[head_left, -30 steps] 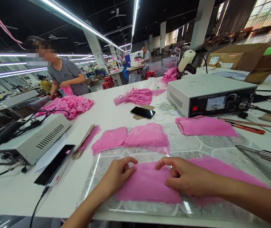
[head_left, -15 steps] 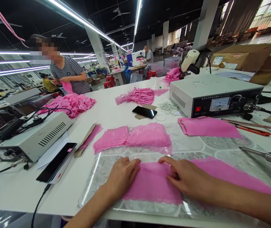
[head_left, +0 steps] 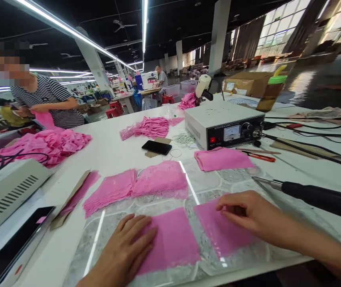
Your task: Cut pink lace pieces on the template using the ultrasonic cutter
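Note:
My left hand (head_left: 128, 243) lies flat, fingers stretched out, on the left side of a pink fabric piece (head_left: 176, 239) on a clear-covered, marble-patterned mat (head_left: 146, 207). My right hand (head_left: 248, 215) is over a second pink fabric piece (head_left: 212, 227) just to the right. Its thumb and index finger are pinched at the upper part of that piece; the other fingers are curled. Behind the hands lie a fanned stack of pink pieces (head_left: 110, 189) and a lacier pink stack (head_left: 161, 179). A handheld tool with a pointed metal tip (head_left: 272, 183) reaches in from the right.
A grey control box (head_left: 224, 123) with a dial stands behind a folded pink cloth (head_left: 224, 158) and a red cutter (head_left: 260, 156). A phone (head_left: 156, 147) lies at mid-table. At left are another box (head_left: 14, 195) and a tablet (head_left: 14, 247). A co-worker (head_left: 47, 99) handles pink cloth.
The view has turned right. My right hand has left the first fabric piece and moved over to the second. My left hand has flattened onto the first piece.

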`<state>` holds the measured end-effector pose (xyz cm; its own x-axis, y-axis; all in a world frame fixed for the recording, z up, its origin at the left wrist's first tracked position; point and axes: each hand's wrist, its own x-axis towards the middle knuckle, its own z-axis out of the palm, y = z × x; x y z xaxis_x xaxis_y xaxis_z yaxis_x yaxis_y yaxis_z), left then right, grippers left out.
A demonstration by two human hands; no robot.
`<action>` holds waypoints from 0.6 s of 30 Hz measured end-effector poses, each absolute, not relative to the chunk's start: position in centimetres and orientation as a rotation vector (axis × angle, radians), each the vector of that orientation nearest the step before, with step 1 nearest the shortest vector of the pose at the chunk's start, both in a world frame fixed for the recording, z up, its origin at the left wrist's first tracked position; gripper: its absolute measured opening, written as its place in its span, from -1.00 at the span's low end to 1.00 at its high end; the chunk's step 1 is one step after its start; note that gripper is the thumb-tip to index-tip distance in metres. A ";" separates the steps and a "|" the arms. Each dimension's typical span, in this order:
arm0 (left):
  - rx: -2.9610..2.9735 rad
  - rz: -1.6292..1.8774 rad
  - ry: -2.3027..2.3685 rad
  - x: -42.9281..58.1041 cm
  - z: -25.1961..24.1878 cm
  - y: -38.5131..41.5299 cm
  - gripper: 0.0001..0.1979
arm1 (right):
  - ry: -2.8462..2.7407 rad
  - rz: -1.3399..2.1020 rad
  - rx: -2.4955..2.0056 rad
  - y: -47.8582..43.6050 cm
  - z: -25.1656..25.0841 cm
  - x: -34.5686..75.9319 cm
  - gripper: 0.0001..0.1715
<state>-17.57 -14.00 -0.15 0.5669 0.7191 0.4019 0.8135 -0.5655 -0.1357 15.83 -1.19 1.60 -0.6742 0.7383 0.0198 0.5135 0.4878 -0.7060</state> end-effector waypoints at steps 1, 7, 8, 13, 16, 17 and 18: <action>-2.522 -0.423 -1.220 -17.6 -0.2 -14.0 -0.72 | -2.365 0.992 -1.050 -1.1 1.4 17.2 -0.74; -2.577 -0.605 -0.856 -14.1 -1.3 -10.6 -0.70 | -2.107 0.815 -1.113 -1.4 -1.2 22.9 -0.77; -2.587 -0.626 -0.800 -12.8 -1.3 -9.7 -0.69 | -2.087 0.780 -1.125 -1.6 -1.6 23.4 -0.77; -2.658 -0.421 -0.721 -7.9 -0.8 -6.4 -0.63 | -1.959 0.641 -1.181 -2.6 -3.1 25.5 -0.80; -2.614 -0.381 -0.643 -7.2 -0.9 -5.6 -0.58 | -1.919 0.569 -1.209 -2.9 -3.4 26.4 -0.82; -2.594 -0.381 -0.624 -7.3 -1.1 -5.5 -0.57 | -1.914 0.546 -1.230 -3.0 -3.5 26.5 -0.83; -2.575 -0.372 -0.614 -7.4 -1.3 -5.4 -0.57 | -1.918 0.527 -1.255 -3.0 -3.5 26.6 -0.83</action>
